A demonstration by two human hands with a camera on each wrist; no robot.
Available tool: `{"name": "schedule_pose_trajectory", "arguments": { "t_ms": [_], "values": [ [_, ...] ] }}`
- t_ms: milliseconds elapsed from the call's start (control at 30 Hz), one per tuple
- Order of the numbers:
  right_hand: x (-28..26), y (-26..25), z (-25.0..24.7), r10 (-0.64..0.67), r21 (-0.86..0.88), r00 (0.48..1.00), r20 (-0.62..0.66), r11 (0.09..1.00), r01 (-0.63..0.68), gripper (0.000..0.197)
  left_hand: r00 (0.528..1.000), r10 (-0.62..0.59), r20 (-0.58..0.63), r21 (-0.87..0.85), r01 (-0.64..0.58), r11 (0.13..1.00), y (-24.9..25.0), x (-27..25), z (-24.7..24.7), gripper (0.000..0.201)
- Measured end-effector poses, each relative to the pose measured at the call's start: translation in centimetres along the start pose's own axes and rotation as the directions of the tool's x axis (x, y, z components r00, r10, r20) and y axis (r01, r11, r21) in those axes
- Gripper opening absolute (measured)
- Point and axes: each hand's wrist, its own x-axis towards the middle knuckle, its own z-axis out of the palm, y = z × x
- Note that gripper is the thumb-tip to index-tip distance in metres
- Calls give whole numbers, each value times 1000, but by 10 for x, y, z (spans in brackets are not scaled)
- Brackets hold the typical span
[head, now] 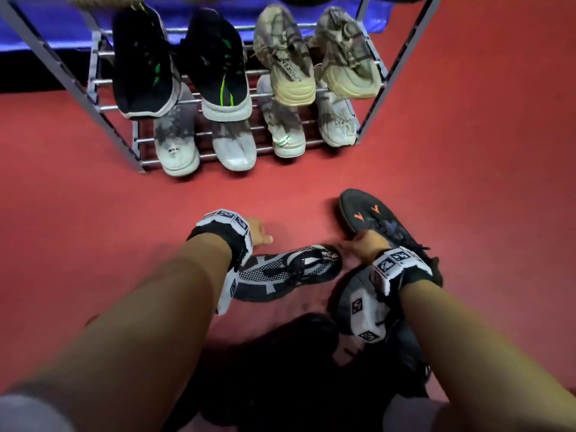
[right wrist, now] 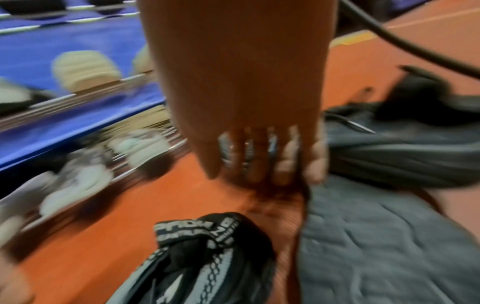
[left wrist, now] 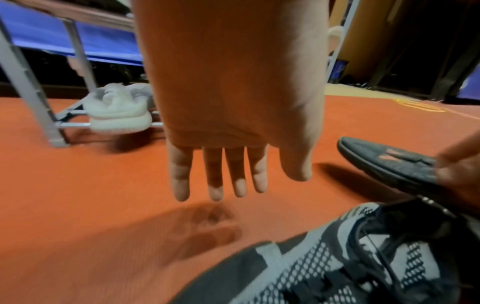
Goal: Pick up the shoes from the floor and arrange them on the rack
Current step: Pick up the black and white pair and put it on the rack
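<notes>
Three shoes lie on the red floor in front of the rack (head: 103, 120). A grey-and-black knit shoe (head: 290, 271) (left wrist: 337, 267) (right wrist: 207, 257) lies on its side between my arms. My left hand (head: 260, 233) (left wrist: 221, 181) hovers just above the floor beyond it, fingers straight, holding nothing. A black shoe with orange marks (head: 374, 216) (left wrist: 389, 160) lies to the right. My right hand (head: 364, 244) (right wrist: 265, 164) reaches down beside it, fingers straight, at the edge of a dark grey shoe (head: 352, 285) (right wrist: 376, 246).
The rack's upper shelf holds a black pair with green stripes (head: 143, 67) and a beige pair (head: 286, 57). Several pale shoes (head: 177, 151) fill the lower shelf. A dark heap (head: 280, 369) lies near my knees. Blue fabric (head: 46, 32) hangs behind the rack.
</notes>
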Motion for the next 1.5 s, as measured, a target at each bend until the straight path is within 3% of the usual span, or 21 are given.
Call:
{"name": "schedule_pose_trajectory", "arguments": {
  "t_ms": [100,167,267,367,433,500,600,700,767,800,833,867,900,1000,1067,1133,1167,1300,1367,1500],
  "values": [
    [-5,19,13,220,43,972,-81,975,-217,54,1000,-9,22,-59,11,998,-2,10,28,47],
    [-20,19,23,271,5,951,-147,962,-273,56,999,19,33,-37,-18,999,3,17,46,50],
    [-28,20,45,309,-53,951,-31,949,-310,55,999,39,-6,72,-39,997,9,26,61,61],
    [-10,29,59,484,201,871,-84,865,-461,75,998,64,-1,116,-64,991,12,32,69,69],
    [-2,31,62,528,272,839,-134,834,-481,77,998,64,23,124,-66,990,13,35,74,74],
    [-4,33,55,519,258,845,-129,840,-477,70,998,65,12,121,-66,990,10,38,78,73],
    [-4,40,52,528,361,847,-67,804,-473,70,996,82,-32,85,-79,993,7,40,78,57],
    [4,39,40,467,551,884,9,735,-394,93,991,112,-72,26,-111,993,8,41,72,45],
    [15,36,26,423,731,903,79,591,-341,110,989,124,-84,10,-123,992,7,42,69,43],
    [16,32,17,380,826,916,127,470,-309,99,989,122,-80,10,-121,993,8,42,68,44],
    [17,31,8,300,897,937,177,343,-279,74,990,119,-73,16,-118,993,8,43,68,45],
    [10,24,-2,192,936,956,223,231,-265,47,991,118,-63,31,-116,993,9,42,67,47],
    [3,17,-13,53,955,965,258,138,-262,33,992,117,-50,48,-115,992,9,42,66,49],
    [-2,6,-30,-274,968,945,178,-123,-218,42,991,129,-31,62,-127,990,10,41,65,49],
    [0,-3,-29,-350,964,931,105,-195,-182,34,988,146,-51,36,-144,989,9,41,65,44],
    [7,-5,-24,-338,969,935,109,-175,-177,28,986,154,-71,13,-153,988,9,40,66,41],
    [13,-1,-20,-292,975,946,145,-121,-187,25,985,155,-74,7,-155,988,8,39,67,40],
    [30,21,10,-79,941,955,286,212,-264,28,988,143,-55,11,-142,990,1,38,71,41],
    [33,22,24,-34,912,951,306,296,-283,24,992,121,-28,33,-120,992,-3,38,71,47],
    [39,3,36,17,816,977,213,546,-188,24,997,70,-12,43,-69,997,-15,32,69,57]
  ]
}}
